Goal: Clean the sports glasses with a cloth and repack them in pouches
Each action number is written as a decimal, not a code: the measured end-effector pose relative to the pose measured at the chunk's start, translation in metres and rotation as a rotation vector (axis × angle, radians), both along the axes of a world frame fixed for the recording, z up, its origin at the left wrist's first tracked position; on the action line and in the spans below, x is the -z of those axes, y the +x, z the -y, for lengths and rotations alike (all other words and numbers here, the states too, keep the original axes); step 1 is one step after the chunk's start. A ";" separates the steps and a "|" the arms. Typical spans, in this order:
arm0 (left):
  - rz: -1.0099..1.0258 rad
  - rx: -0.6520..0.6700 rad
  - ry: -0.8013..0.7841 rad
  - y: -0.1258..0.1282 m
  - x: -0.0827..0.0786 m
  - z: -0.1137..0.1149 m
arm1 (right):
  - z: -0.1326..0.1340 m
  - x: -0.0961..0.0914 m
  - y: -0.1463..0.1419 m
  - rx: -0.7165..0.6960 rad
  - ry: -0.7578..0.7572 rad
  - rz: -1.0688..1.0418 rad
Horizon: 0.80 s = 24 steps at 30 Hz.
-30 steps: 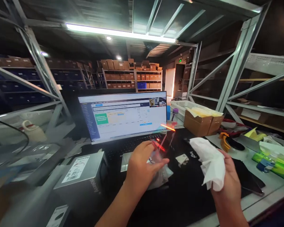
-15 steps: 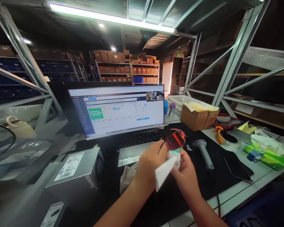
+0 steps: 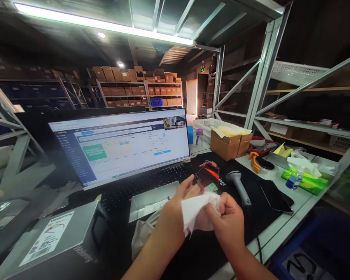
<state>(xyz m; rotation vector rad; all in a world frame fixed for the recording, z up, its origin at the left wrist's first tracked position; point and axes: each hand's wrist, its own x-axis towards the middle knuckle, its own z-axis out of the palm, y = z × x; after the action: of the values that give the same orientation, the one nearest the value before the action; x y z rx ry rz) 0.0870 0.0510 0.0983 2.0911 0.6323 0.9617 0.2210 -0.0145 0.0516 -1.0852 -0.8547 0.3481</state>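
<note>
My left hand (image 3: 175, 210) is closed around a pair of glasses (image 3: 210, 174) with a red-reflecting lens, held in front of the keyboard. A pale green sticker or tag shows low on the lens. My right hand (image 3: 230, 217) pinches a white tissue (image 3: 196, 210), which hangs between both hands and covers the lower part of the glasses. The left fingertips are partly hidden behind the tissue. Beside my left forearm lies a pale, crumpled cloth pouch (image 3: 141, 235). An open silver box (image 3: 142, 202) with white paper inside sits just beyond it.
A lit monitor (image 3: 134, 144) and a keyboard (image 3: 116, 190) stand ahead. Left is a grey labelled box (image 3: 61, 233). On the right are a barcode scanner (image 3: 239, 188), a phone (image 3: 275, 196), a tape roll (image 3: 261, 163), a small bottle (image 3: 294, 179) and cardboard boxes (image 3: 225, 144).
My view has turned right, so the scene sits further left. The tissue is spread wider between my hands, covering more of the glasses, and less of the red lens shows.
</note>
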 end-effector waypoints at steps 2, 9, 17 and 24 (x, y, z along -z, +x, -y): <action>-0.018 0.000 -0.008 0.002 0.006 0.000 | 0.002 -0.004 0.000 0.051 -0.011 0.007; -0.020 -0.122 0.019 0.007 0.023 0.002 | -0.002 -0.006 -0.014 0.191 0.023 0.076; -0.224 -0.141 0.378 -0.003 0.011 0.003 | -0.006 0.000 -0.011 0.034 0.061 0.318; -0.241 -0.125 0.538 0.002 0.016 0.004 | -0.004 -0.015 0.015 -0.239 -0.030 -0.111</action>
<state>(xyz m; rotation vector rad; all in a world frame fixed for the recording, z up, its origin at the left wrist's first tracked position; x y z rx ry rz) 0.0893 0.0474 0.0823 2.6997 0.6864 1.0417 0.2355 -0.0103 0.0667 -0.9835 -0.8841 0.6176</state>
